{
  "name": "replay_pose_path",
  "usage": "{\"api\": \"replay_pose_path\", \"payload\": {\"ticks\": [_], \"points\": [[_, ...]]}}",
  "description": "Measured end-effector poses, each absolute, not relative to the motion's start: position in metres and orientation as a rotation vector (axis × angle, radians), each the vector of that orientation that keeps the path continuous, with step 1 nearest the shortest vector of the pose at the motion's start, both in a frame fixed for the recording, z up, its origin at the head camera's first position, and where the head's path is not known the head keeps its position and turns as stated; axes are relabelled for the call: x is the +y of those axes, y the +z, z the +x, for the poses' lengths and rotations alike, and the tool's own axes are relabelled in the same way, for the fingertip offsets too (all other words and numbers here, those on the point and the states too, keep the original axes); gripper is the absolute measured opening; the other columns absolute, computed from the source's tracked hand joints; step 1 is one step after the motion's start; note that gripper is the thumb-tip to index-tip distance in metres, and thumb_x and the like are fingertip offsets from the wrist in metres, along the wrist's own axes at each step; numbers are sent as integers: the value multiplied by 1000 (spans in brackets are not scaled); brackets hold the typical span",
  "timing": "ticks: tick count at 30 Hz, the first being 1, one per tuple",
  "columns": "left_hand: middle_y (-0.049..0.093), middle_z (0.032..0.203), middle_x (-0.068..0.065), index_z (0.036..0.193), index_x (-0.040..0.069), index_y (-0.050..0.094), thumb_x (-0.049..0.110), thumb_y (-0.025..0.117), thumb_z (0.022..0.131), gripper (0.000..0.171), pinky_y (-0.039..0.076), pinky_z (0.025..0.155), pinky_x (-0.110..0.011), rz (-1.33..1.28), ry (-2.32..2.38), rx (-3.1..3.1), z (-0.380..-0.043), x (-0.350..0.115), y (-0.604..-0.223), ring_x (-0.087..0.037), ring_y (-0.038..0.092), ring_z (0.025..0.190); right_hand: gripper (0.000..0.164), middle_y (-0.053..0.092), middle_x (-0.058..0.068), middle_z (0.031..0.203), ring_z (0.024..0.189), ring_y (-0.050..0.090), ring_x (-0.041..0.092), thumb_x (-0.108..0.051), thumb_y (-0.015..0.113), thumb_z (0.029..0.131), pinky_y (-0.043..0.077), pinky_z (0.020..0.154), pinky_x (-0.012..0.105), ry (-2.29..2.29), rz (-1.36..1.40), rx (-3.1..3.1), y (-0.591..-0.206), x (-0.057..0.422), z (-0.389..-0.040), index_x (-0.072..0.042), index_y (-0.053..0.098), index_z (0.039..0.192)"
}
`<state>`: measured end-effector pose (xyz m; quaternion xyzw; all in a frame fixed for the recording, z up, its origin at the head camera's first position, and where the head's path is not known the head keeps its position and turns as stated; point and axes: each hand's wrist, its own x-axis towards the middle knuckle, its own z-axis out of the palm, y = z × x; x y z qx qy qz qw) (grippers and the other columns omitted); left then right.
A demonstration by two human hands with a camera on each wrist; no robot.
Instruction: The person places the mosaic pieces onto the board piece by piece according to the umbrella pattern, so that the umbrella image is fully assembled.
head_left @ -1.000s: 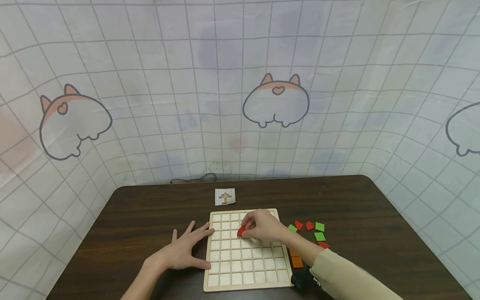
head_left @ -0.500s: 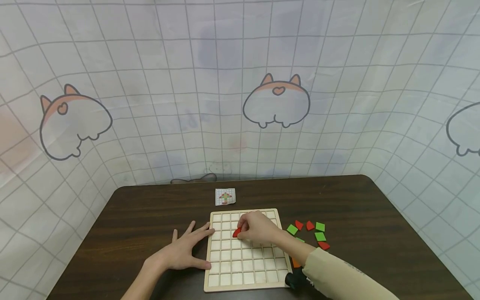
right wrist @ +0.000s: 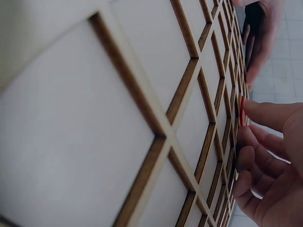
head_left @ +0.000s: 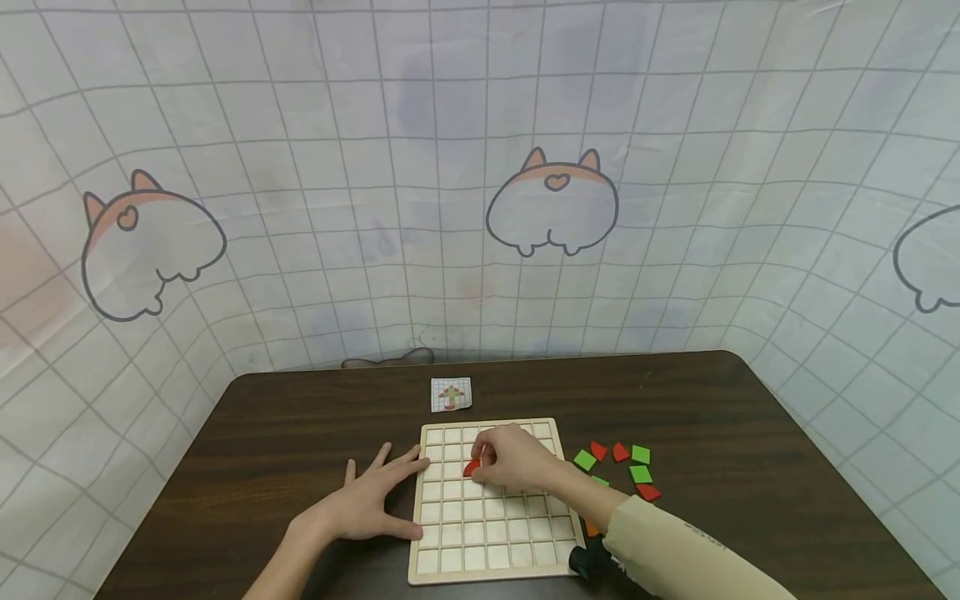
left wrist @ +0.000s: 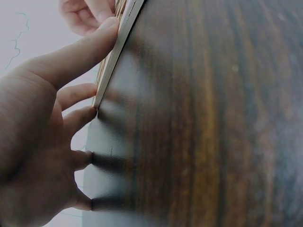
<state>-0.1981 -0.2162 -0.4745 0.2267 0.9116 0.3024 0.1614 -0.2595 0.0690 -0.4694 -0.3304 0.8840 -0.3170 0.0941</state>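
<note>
A pale wooden grid board (head_left: 450,562) with white cells lies on the dark table. My left hand (head_left: 360,502) is spread at its left side, thumb and index fingertip on the edge; in the left wrist view the other fingertips of that hand (left wrist: 52,142) reach the board edge and the tabletop. Over the board's upper middle, my right hand (head_left: 517,458) pinches a red quarter-circle tile (head_left: 471,468) close over a cell. The right wrist view shows this red tile (right wrist: 243,111) edge-on between thumb and fingers of the right hand (right wrist: 274,161), right at the grid.
Right of the board lie loose green square tiles (head_left: 641,474), red quarter-circle tiles (head_left: 621,452) and an orange tile (head_left: 591,527), partly under the right forearm. A small printed picture card (head_left: 451,394) lies behind the board. A black object (head_left: 585,561) sits by the right wrist.
My right hand has moved slightly left with the red tile and lowered it a little toward a cell. The left hand stays in place at the board's edge.
</note>
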Motion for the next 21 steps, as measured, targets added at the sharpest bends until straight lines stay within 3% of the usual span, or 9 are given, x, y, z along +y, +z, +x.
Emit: {"api": "replay_pose_path", "payload": {"ticks": [9,21], "points": [[20,169,-11,159,19,41,54,81,84,93,-13,98,-86,643,855,2605,-198,-217,-476,-49,-4,153,6,61,-7,74,63,52,6,-9,72,93,47,61,26,-966,-1049,2628,-464,94,-261,-8,73,99],[20,169,-10,159,19,41,56,81,83,93,-13,99,-85,649,843,2620,-197,-218,-478,-48,-4,153,12,64,-7,80,66,57,10,-16,71,98,51,60,27,-984,-1005,2606,-456,160,-265,-6,73,104]]}}
